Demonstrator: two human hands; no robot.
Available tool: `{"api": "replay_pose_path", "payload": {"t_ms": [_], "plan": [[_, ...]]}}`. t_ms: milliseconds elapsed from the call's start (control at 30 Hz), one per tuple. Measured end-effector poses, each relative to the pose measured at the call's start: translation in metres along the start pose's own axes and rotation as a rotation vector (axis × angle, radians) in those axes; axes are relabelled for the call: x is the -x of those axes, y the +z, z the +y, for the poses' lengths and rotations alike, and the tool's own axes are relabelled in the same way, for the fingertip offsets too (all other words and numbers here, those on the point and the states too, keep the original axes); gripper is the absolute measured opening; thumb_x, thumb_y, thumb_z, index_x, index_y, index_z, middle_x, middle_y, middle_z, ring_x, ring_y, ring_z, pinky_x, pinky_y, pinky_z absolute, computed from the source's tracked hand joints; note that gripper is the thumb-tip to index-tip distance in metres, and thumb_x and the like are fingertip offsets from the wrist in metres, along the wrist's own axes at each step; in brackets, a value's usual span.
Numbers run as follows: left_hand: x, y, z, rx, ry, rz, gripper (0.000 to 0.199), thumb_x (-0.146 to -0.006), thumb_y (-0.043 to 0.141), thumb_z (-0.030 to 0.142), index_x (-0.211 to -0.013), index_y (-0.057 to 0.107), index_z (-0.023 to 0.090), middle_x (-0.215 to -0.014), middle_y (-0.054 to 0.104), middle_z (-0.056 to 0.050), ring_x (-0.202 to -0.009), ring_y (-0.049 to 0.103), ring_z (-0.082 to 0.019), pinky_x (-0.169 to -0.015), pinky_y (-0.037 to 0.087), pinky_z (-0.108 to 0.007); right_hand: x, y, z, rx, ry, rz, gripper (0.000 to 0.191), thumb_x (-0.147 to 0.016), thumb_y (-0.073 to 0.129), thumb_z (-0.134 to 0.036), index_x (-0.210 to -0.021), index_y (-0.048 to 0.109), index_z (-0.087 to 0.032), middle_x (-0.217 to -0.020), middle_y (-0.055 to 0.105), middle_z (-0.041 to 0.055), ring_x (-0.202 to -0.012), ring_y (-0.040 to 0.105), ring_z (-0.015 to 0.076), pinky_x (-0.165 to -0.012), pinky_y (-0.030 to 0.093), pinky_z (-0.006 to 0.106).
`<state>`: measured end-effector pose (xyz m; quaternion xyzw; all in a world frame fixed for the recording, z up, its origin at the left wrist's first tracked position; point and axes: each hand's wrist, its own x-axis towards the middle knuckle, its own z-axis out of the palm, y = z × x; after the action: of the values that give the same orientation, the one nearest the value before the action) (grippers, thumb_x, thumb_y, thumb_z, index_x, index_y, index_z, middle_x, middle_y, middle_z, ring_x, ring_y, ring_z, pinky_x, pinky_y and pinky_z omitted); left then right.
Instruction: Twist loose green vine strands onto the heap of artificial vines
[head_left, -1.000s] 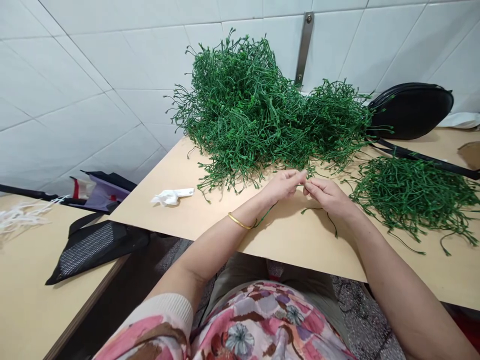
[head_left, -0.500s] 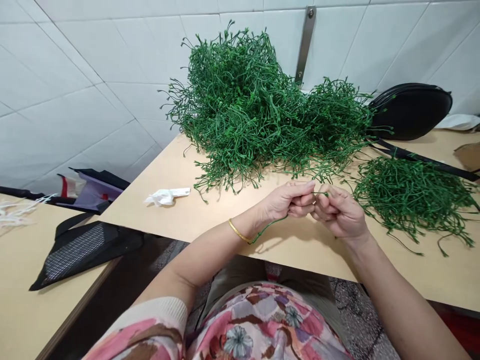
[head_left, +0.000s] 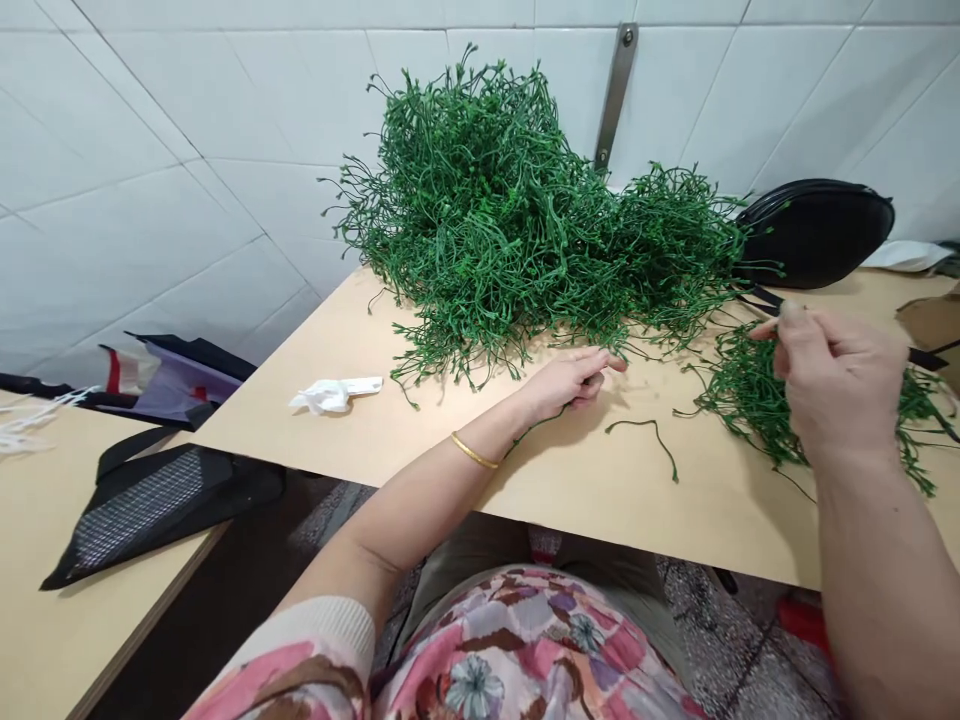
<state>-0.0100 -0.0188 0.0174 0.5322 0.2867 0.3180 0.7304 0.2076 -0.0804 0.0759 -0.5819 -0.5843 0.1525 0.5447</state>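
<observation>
My left hand point(head_left: 574, 385) rests just above the table with its fingers curled and the index finger reaching forward. A thin green artificial stem point(head_left: 534, 430) trails from under its palm back toward the wrist. My right hand point(head_left: 847, 375) is raised at the right, over the smaller pile of green stems point(head_left: 750, 405), its thumb and fingers pressed together. Whatever they may hold is too small to make out. Between the hands, one loose green stem point(head_left: 651, 424) lies bent on the table. Behind them rises a big tangled heap of green stems point(head_left: 495, 220) with budded tips.
A black pouch point(head_left: 814, 235) leans by the wall beyond the smaller pile. Crumpled white tissue point(head_left: 334, 394) lies on the table point(head_left: 420, 450) at left. Past a gap, a second table point(head_left: 45, 510) bears a black mesh bag point(head_left: 157, 500). A metal bracket point(head_left: 616, 95) is fixed to the tiled wall.
My hands, together before, are now apart. The right one has moved right and up, over the smaller pile. A single stem now lies on the table where the right hand was.
</observation>
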Motion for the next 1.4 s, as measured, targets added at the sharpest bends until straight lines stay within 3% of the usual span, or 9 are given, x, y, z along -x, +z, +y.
{"api": "replay_pose_path", "payload": {"t_ms": [133, 233, 333, 467, 600, 733, 900, 1067, 1400], "plan": [[-0.005, 0.001, -0.005, -0.199, -0.035, 0.141, 0.018, -0.084, 0.048, 0.026, -0.073, 0.054, 0.014, -0.046, 0.039, 0.006, -0.041, 0.037, -0.005, -0.043, 0.029, -0.019, -0.009, -0.032, 0.041, 0.914, 0.041, 0.035, 0.023, -0.082, 0.052, -0.041, -0.079, 0.066, -0.022, -0.075, 0.055, 0.0116, -0.076, 0.048, 0.0278, -0.064, 0.030, 0.041], [-0.008, 0.004, -0.009, -0.275, 0.006, 0.162, 0.014, -0.077, 0.051, 0.018, -0.064, 0.052, 0.013, -0.050, 0.046, 0.004, -0.048, 0.044, -0.006, -0.052, 0.037, -0.019, -0.006, -0.030, 0.050, 1.078, -0.009, 0.011, 0.031, -0.084, 0.047, -0.039, -0.092, 0.067, -0.017, -0.108, 0.056, 0.0227, -0.106, 0.043, 0.0446, -0.074, 0.032, 0.053], [-0.009, 0.005, -0.013, -0.275, 0.052, 0.209, 0.009, -0.073, 0.050, 0.015, -0.064, 0.050, 0.014, -0.052, 0.048, 0.004, -0.050, 0.046, -0.006, -0.055, 0.037, -0.020, -0.002, -0.006, 0.044, 0.872, -0.170, 0.007, 0.030, -0.085, 0.044, -0.034, -0.092, 0.067, -0.016, -0.104, 0.061, 0.0190, -0.106, 0.047, 0.0382, -0.081, 0.036, 0.052], [-0.008, 0.002, -0.014, -0.410, 0.088, 0.287, 0.015, -0.073, 0.052, 0.019, -0.060, 0.046, 0.015, -0.050, 0.042, 0.005, -0.047, 0.039, -0.006, -0.051, 0.028, -0.022, -0.005, 0.040, 0.035, 0.509, -0.273, -0.208, 0.025, -0.084, 0.046, -0.031, -0.087, 0.067, -0.018, -0.092, 0.066, 0.0111, -0.090, 0.056, 0.0235, -0.081, 0.042, 0.038], [-0.008, -0.003, -0.014, -0.565, 0.176, 0.324, 0.029, -0.078, 0.052, 0.026, -0.054, 0.037, 0.017, -0.048, 0.036, 0.005, -0.049, 0.032, -0.006, -0.052, 0.024, -0.023, -0.010, 0.078, 0.041, 0.355, -0.106, -0.341, 0.026, -0.081, 0.050, -0.037, -0.081, 0.065, -0.016, -0.083, 0.066, 0.0093, -0.080, 0.056, 0.0202, -0.073, 0.042, 0.033], [-0.010, -0.005, -0.017, -0.628, 0.232, 0.320, 0.033, -0.083, 0.047, 0.035, -0.056, 0.039, 0.017, -0.051, 0.038, 0.004, -0.052, 0.033, -0.007, -0.054, 0.025, -0.023, -0.009, 0.092, 0.048, 0.138, 0.094, -0.502, 0.029, -0.080, 0.049, -0.042, -0.067, 0.058, -0.017, -0.059, 0.052, 0.0005, -0.057, 0.044, 0.0131, -0.058, 0.036, 0.027], [-0.007, -0.005, -0.014, -0.653, 0.325, 0.530, 0.010, -0.083, 0.047, 0.025, -0.077, 0.050, 0.017, -0.056, 0.040, 0.005, -0.055, 0.036, -0.008, -0.056, 0.027, -0.022, -0.004, 0.091, 0.047, 0.244, -0.140, -0.309, 0.024, -0.083, 0.046, -0.031, -0.069, 0.059, -0.017, -0.064, 0.055, 0.0029, -0.067, 0.048, 0.0163, -0.067, 0.037, 0.029], [-0.006, -0.003, -0.010, -0.696, 0.347, 0.411, 0.021, -0.082, 0.052, 0.027, -0.065, 0.052, 0.015, -0.057, 0.043, 0.003, -0.057, 0.037, -0.007, -0.057, 0.028, -0.022, -0.001, 0.090, 0.046, 0.363, -0.420, -0.260, 0.026, -0.087, 0.043, -0.027, -0.076, 0.063, -0.016, -0.073, 0.057, 0.0071, -0.076, 0.050, 0.0194, -0.073, 0.039, 0.032], [-0.009, -0.002, -0.007, 0.195, -0.086, 0.261, 0.011, -0.072, 0.058, 0.006, -0.068, 0.050, 0.013, -0.055, 0.054, 0.001, -0.044, 0.051, -0.007, -0.046, 0.038, -0.019, -0.001, 0.092, 0.059, 0.117, -0.426, -0.141, 0.020, -0.087, 0.048, -0.025, -0.085, 0.067, -0.018, -0.082, 0.063, 0.0074, -0.079, 0.058, 0.0195, -0.075, 0.045, 0.034]]}}
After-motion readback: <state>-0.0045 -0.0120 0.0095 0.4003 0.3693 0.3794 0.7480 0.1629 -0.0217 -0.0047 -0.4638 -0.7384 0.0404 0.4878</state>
